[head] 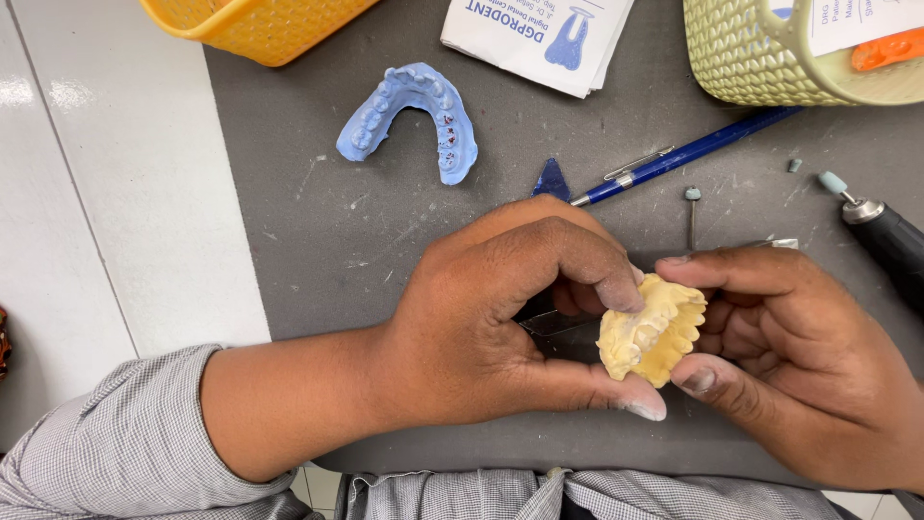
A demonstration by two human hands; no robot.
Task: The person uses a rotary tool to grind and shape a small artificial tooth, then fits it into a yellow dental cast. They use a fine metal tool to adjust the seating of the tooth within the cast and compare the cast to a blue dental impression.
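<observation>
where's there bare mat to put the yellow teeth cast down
Barest patch: the grey mat left of the left hand, below the blue impression. A narrower strip lies between the impression and the blue pen. It is crowded to the right: pen, small bur and rotary handpiece near the right hand, which shares the yellow cast.

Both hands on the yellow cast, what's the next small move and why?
Probably a slight turn of the pale yellow plaster dental cast toward the camera. The left hand pinches it between forefinger and thumb, and the right hand braces its other side, so the grip looks firm. The tooth surfaces show only partly, and the black rotary handpiece lies unused on the grey mat.
</observation>
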